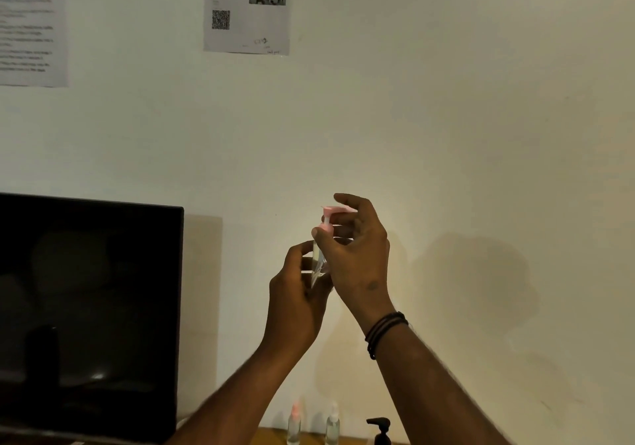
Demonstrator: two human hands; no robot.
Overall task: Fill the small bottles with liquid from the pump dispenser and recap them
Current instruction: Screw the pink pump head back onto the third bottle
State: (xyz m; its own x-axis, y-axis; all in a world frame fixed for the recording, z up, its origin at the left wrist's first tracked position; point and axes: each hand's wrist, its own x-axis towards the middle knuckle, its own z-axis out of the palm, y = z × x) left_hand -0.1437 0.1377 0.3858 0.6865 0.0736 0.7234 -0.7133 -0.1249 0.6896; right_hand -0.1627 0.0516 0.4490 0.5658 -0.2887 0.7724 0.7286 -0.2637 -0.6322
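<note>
Up in front of the pale wall, well above the surface, a small clear plastic bottle with a pink pump cap [320, 255] is held between both hands. The left hand [295, 293] is wrapped around the bottle's lower body, its grip closed on the clear plastic. The right hand [357, 252] is curled around the pink cap and neck, thumb across the front, fingers behind the pump head, so its grip is closed on the top of the same bottle. Whether the cap is being turned on or off cannot be told; judged from the hold, the recapping step seems to be in hand, with the cap being seated on the neck.

Down at the near edge of the wooden surface [347, 439], a second clear small bottle with a pink top [294, 425] is seen standing, just beside it a clear small bottle with a white top [332, 425], and further right a black pump dispenser [380, 429]. A dark monitor screen [89, 314] is set at the left, with printed paper sheets [247, 8] fixed to the wall above.

Next, a firm twist would be called for until the cap sits tight, with the bottle kept upright so nothing is spilled, and then it would have to be set down beside the others.
</note>
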